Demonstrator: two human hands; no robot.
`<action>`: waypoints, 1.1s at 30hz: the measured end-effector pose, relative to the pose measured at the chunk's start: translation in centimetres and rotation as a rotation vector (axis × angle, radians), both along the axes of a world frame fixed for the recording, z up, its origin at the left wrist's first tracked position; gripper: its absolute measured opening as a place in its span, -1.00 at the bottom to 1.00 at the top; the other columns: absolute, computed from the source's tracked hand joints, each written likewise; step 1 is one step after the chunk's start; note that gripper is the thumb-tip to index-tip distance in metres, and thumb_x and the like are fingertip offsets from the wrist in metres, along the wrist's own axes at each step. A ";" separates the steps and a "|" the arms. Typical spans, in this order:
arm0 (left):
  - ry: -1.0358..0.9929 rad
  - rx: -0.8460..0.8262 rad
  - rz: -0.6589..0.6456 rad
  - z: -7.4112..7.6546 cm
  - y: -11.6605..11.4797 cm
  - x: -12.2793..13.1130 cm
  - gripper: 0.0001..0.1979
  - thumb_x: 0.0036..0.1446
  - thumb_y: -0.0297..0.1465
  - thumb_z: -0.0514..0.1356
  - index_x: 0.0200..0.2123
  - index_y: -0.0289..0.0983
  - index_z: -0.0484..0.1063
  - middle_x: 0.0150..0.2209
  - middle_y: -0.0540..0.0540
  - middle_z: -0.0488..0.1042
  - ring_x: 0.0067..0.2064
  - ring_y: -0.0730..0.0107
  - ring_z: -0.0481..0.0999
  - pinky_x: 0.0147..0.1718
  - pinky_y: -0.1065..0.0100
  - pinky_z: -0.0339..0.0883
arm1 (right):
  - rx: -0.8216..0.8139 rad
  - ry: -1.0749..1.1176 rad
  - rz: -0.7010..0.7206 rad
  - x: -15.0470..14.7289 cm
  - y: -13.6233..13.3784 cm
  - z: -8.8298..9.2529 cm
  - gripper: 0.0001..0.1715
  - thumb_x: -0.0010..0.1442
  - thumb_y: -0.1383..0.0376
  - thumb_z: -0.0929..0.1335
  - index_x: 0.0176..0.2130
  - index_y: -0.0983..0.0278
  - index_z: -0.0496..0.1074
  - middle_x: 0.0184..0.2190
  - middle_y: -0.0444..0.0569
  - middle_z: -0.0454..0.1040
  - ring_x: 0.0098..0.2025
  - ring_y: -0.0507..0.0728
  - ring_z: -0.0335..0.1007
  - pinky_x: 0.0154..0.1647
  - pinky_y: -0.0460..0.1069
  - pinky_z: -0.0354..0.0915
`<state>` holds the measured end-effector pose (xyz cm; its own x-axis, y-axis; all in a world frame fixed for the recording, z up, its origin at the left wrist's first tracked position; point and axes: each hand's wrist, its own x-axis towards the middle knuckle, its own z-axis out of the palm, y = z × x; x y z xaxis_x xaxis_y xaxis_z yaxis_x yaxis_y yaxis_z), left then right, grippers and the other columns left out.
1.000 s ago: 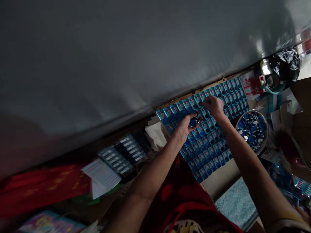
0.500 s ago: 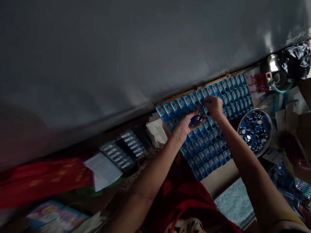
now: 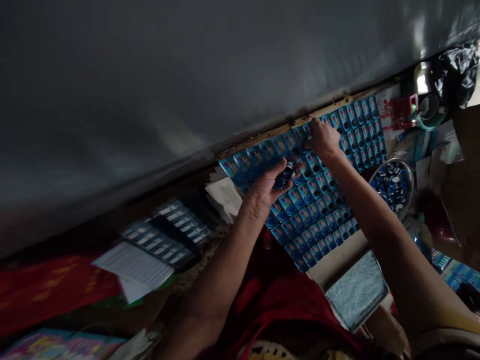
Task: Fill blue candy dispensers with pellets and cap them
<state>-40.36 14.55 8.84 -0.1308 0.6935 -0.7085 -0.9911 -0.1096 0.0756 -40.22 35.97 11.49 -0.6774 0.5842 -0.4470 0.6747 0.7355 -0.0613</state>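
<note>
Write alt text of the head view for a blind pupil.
The left hand cups shiny blue discs over rows of blue printed cards, while the right hand is at the top rows. A round tub of similar discs stands nearby.

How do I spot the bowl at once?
Find the big array of blue cards at mid-picture, below the dark grey surface. Move right, just past the person's right forearm, to a round bowl. Unlike the things around it, it holds a heap of loose, small blue and whitish pieces.
</note>
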 end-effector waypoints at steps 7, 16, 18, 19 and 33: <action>0.011 -0.126 -0.087 1.4 0.3 0.0 -0.81 0.24 -0.35 0.43 -0.19 -0.34 0.55 -0.25 -0.18 0.65 -0.29 0.37 0.67 -0.58 0.60 0.35 | -0.019 -0.017 -0.018 1.5 -0.2 1.5 -0.61 0.06 0.27 0.60 -0.11 0.16 0.54 -0.10 -0.03 0.65 -0.04 0.22 0.55 -0.05 0.02 0.38; 0.133 -0.104 -0.216 0.5 -0.3 1.4 -0.75 0.16 -0.32 0.50 -0.24 -0.33 0.56 -0.35 -0.12 0.58 -0.40 0.42 0.60 -0.61 0.60 0.27 | -1.094 0.395 -0.056 9.9 -5.3 3.3 -0.64 0.29 0.00 0.42 -0.21 0.24 0.60 -0.39 -0.17 0.56 -0.30 0.05 0.52 -0.15 -0.06 0.39; 0.116 -0.089 -0.235 0.7 0.1 1.5 -0.77 0.17 -0.35 0.49 -0.26 -0.34 0.55 -0.39 -0.10 0.56 -0.43 0.44 0.58 -0.63 0.60 0.25 | -1.201 0.453 -0.172 10.8 -5.9 3.3 -0.57 0.19 -0.06 0.48 -0.22 0.24 0.59 -0.40 -0.17 0.56 -0.33 0.04 0.50 -0.21 -0.06 0.39; 0.102 -0.080 -0.241 1.0 0.2 1.4 -0.79 0.18 -0.37 0.48 -0.27 -0.34 0.54 -0.41 -0.10 0.55 -0.44 0.43 0.57 -0.65 0.60 0.24 | -1.241 0.483 -0.249 11.0 -6.1 3.3 -0.53 0.13 -0.09 0.52 -0.21 0.24 0.57 -0.41 -0.17 0.56 -0.35 0.04 0.50 -0.24 -0.07 0.39; 0.200 -0.228 -0.270 1.0 0.1 0.8 -0.92 0.21 -0.41 0.35 -0.24 -0.28 0.54 -0.41 -0.03 0.57 -0.45 0.47 0.56 -0.63 0.59 0.24 | -0.869 0.518 -0.410 10.5 -7.0 1.6 -0.54 -0.11 -0.06 0.58 -0.38 0.21 0.52 -0.56 -0.21 0.47 -0.47 0.07 0.43 -0.40 -0.06 0.34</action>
